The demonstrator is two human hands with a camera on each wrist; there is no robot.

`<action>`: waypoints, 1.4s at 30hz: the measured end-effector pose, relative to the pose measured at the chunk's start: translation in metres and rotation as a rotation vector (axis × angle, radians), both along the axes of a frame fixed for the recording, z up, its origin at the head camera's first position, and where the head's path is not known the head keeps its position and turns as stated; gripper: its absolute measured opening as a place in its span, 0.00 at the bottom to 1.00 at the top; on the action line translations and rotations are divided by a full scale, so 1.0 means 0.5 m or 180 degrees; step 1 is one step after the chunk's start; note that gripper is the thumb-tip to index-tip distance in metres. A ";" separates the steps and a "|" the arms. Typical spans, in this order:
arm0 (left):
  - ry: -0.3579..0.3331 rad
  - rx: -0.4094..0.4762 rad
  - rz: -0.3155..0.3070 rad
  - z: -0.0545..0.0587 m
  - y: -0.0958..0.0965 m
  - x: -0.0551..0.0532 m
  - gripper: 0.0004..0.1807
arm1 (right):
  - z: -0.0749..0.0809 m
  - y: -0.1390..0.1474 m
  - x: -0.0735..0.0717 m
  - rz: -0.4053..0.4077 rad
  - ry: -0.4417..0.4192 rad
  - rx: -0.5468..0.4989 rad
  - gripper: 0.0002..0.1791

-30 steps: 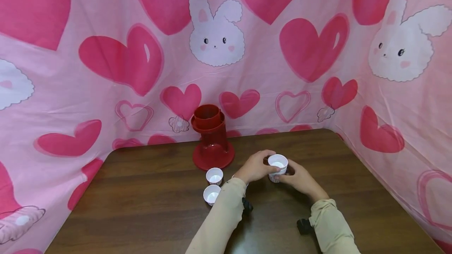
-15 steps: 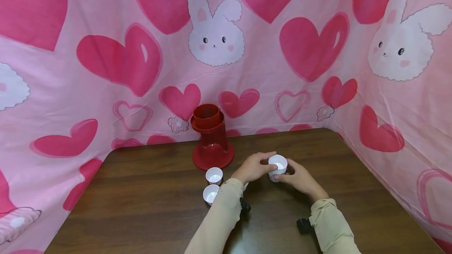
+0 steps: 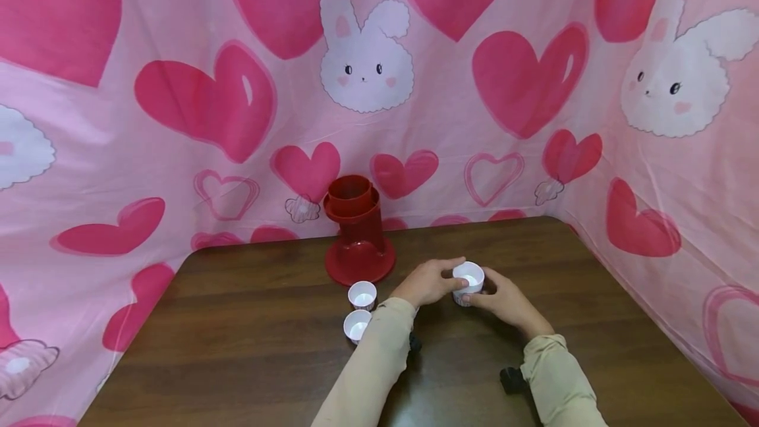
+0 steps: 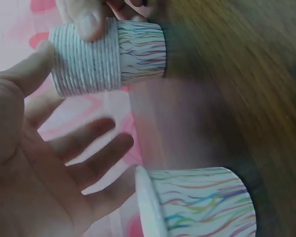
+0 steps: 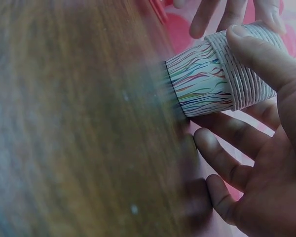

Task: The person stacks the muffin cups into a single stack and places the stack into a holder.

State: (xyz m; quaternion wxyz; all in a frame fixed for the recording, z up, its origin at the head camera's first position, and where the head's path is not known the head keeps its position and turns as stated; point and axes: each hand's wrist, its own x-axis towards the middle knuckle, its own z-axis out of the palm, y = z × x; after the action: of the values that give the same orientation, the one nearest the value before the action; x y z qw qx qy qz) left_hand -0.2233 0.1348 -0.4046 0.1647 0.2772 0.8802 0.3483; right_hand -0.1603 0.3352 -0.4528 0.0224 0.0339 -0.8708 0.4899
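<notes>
A stack of nested paper cups (image 3: 469,273), white with wavy coloured lines, stands upright on the table's right half. My left hand (image 3: 428,283) holds the top of the stack between thumb and index finger, the other fingers spread. From the right, my right hand (image 3: 505,302) grips the same stack, its thumb lying across the stacked rims (image 5: 254,74). Close below my left fingers in the left wrist view is a single paper cup (image 4: 202,202); my left forearm mostly hides it in the head view.
Two more paper cups, a farther cup (image 3: 362,295) and a nearer cup (image 3: 356,325), stand left of my left forearm. Behind them a red plastic stand (image 3: 360,242) with a round base and cup-like top sits near the back edge of the brown wooden table (image 3: 237,321).
Both hands stay around the stack of paper cups, with only a tiny shift of the left fingers at the rim. The head view has moved slightly; the other cups and red stand stay put.
</notes>
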 end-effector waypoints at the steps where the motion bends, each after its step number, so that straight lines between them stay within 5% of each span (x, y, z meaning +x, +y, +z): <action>1: 0.0085 -0.0056 -0.0028 -0.001 0.000 0.001 0.30 | -0.001 0.000 0.000 0.0002 0.0005 -0.0006 0.32; 5: 0.0319 -0.0143 -0.0070 -0.001 -0.001 0.011 0.33 | -0.006 0.000 0.001 0.0017 0.0049 -0.0058 0.32; 10: 0.0412 0.0128 -0.0066 0.020 -0.028 0.025 0.34 | -0.004 -0.002 0.001 -0.0017 -0.0005 -0.0064 0.33; 18: 0.0488 0.0513 0.0190 0.061 -0.145 0.062 0.28 | -0.002 -0.009 -0.005 -0.0014 0.0004 0.0055 0.37; 24: 0.0602 0.0591 0.0232 0.070 -0.229 0.065 0.28 | 0.005 -0.005 0.002 -0.0082 0.0057 0.0092 0.35; 33: 0.0431 0.0506 0.0321 0.035 -0.353 0.045 0.17 | 0.006 -0.010 0.006 -0.0083 -0.0054 0.0108 0.37; 38: 0.0223 0.0105 0.0449 0.012 -0.396 0.037 0.23 | 0.005 -0.012 0.002 -0.0084 -0.0024 0.0179 0.37; 42: -0.0048 -0.0069 0.0354 -0.003 -0.408 0.038 0.29 | 0.001 -0.011 -0.001 -0.0096 -0.0009 0.0180 0.36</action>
State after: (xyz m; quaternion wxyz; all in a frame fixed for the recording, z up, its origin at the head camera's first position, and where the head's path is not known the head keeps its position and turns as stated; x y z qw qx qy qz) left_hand -0.2042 -0.0694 -0.4062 0.1548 0.2234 0.8967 0.3494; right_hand -0.1606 0.3294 -0.4521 0.0275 0.0208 -0.8848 0.4647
